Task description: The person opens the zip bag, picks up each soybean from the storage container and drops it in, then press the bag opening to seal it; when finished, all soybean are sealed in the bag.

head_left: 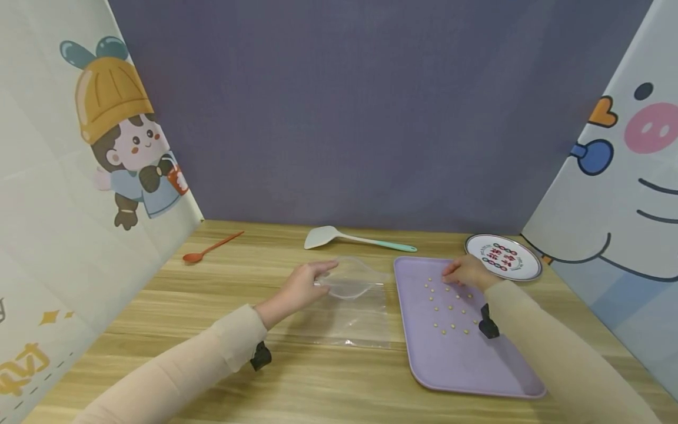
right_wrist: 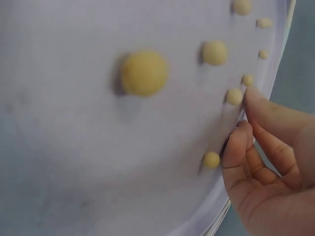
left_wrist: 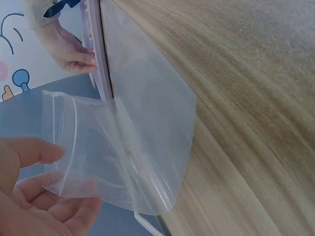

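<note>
We see small, round yellow balls scattered on the lilac tray and, left of it, a clear, gaping zip bag. Our left hand grips the bag's edge; over the tray, our right hand has fingertips nearly together, whether pinching anything we cannot tell.

Cartoon panels flank a bluish wall behind a wood-grained table.

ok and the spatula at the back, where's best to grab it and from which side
I'd grip the mint-green handle of the spatula from above right: it lies flat with that slim end pointing right, broad blade left, and the purple tray sits just in front, making a low approach awkward.
</note>
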Motion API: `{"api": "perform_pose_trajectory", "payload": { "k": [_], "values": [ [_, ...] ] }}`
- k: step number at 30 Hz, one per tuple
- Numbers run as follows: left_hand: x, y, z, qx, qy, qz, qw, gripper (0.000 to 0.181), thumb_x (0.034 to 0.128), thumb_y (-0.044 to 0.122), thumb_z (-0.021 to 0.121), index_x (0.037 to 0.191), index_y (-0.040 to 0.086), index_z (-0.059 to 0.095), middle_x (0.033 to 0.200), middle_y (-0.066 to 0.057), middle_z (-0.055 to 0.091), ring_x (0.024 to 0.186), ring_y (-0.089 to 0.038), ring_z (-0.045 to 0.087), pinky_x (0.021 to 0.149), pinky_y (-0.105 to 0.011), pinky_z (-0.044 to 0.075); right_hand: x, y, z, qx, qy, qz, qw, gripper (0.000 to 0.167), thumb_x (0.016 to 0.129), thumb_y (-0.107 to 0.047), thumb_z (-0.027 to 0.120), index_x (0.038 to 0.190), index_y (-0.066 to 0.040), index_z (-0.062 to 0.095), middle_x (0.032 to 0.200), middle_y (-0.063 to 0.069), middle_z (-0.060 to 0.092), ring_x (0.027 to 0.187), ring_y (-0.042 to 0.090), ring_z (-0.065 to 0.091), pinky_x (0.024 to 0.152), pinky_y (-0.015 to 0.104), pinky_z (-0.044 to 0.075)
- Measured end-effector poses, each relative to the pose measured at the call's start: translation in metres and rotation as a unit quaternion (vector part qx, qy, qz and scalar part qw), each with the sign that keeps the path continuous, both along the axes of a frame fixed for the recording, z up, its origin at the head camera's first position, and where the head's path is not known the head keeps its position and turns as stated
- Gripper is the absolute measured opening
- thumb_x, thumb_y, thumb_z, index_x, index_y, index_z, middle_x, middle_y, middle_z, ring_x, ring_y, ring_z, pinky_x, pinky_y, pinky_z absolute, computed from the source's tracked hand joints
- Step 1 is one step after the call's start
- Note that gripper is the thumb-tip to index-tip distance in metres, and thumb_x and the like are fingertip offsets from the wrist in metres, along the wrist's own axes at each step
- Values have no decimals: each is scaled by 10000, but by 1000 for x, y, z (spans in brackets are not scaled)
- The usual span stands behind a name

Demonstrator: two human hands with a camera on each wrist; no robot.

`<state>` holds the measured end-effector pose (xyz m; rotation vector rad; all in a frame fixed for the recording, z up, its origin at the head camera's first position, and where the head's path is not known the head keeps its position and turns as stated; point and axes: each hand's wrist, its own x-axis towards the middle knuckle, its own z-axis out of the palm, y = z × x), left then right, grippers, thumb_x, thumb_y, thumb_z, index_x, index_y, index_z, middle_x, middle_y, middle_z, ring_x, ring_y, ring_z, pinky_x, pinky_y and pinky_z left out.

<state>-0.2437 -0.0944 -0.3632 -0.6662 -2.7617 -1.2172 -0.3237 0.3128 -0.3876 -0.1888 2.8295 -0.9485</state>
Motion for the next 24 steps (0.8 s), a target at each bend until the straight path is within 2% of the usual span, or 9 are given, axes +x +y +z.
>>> {"api": "perform_pose_trajectory", "payload": {
  "k": [6, 14, 18, 24],
  "values": [
    [0, 1, 1, -30, 23, 3, 10000, 544, 835, -40, 657, 1360, 38, 538, 1432, -106, 518, 1260, -336, 545, 1055, -435, 458, 1, -1, -3, 7, 158, -213, 9996, 233, 779, -124, 763, 935, 42, 717, 782, 23, 687, 630, 95, 567, 581, 235, 481],
    [0, -1, -2, -148, 309, -143, 9993, 537, 818, -32, 660, 1340, -18, 538, 1403, -173, 531, 1231, -375, 557, 1029, -461, 476, -2, 7, -8, -694, -12, -313, 9971, 235, 839, -45, 703, 1008, 114, 672, 820, 76, 726, 663, 69, 654, 628, 232, 575],
    [0, 0, -2, -83, 134, -124, 9998, 551, 822, -29, 668, 1355, 12, 534, 1422, -144, 520, 1251, -356, 547, 1049, -455, 462, 4, 6, -4, -931, -62, -285, 9952, 271, 856, -41, 684, 1058, 136, 645, 874, 113, 738, 708, 82, 679, 660, 237, 584],
    [0, 2, 0, -36, 120, -71, 9999, 546, 820, -45, 671, 1348, 23, 548, 1413, -124, 535, 1250, -338, 552, 1056, -444, 459, 15, -3, 11, -1126, 107, -232, 9933, 364, 876, -131, 701, 1136, 116, 635, 977, 138, 745, 745, 65, 686, 707, 238, 578]
  ]
}}
